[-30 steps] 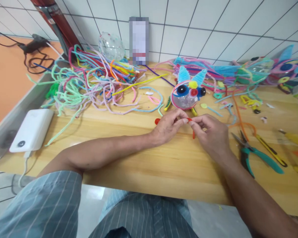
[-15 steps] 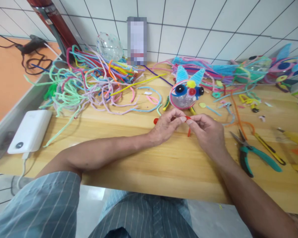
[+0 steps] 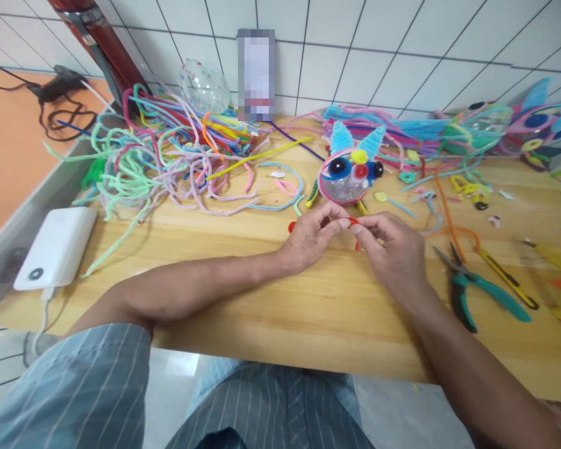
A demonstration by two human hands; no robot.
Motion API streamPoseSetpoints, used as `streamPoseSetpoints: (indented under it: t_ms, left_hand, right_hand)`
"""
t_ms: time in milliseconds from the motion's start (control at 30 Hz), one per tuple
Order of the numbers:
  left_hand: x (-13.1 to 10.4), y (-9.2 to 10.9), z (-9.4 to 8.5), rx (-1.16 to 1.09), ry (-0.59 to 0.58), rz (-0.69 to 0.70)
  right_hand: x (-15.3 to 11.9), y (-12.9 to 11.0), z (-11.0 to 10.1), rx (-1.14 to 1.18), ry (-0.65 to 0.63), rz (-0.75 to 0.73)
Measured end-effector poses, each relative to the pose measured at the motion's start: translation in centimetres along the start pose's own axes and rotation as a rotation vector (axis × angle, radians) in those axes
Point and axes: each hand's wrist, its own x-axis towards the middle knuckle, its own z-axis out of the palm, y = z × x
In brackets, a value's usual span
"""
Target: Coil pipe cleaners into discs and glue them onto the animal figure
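Between my two hands, over the middle of the table, a red pipe cleaner (image 3: 353, 221) is pinched. My left hand (image 3: 311, 240) grips it between thumb and forefinger; a red coil (image 3: 292, 227) shows just left of that hand. My right hand (image 3: 393, 246) pinches the same pipe cleaner close by, and a short red end hangs below its fingertips. Right behind my hands stands a clear round figure (image 3: 343, 187) with blue pipe-cleaner ears, black-and-blue eyes, a red nose and a pink band. My fingers hide part of the red piece.
Loose pipe cleaners (image 3: 131, 168) heap at the left. Pliers (image 3: 467, 280) and a yellow utility knife (image 3: 507, 277) lie right of my right hand. A white power bank (image 3: 56, 246) is at the left edge. A phone (image 3: 256, 75) leans on the tiled wall. Another figure (image 3: 533, 128) stands far right.
Both hands keep their pinch on the red pipe cleaner in nearly the same place. The whole view has shifted very slightly; nothing else has visibly moved.
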Motion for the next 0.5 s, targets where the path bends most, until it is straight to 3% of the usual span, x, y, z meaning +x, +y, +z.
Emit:
streamPoseSetpoints:
  t_ms: [100, 167, 367, 500]
  left_hand:
    - [-0.02, -0.02, 0.10, -0.062, -0.003, -0.044]
    - [-0.03, 0.09, 0.09, 0.015, -0.017, -0.046]
    - [-0.10, 0.37, -0.08, 0.244, -0.007, 0.152]
    - [-0.22, 0.46, -0.07, 0.157, 0.018, 0.050]
  right_hand:
    - [0.04, 0.05, -0.01, 0.026, -0.003, 0.031]
    - [0.02, 0.24, -0.03, -0.023, 0.002, 0.008]
    - [-0.14, 0.48, -0.07, -0.144, -0.010, -0.118]
    - [-0.09, 0.08, 0.06, -0.049, -0.009, -0.024]
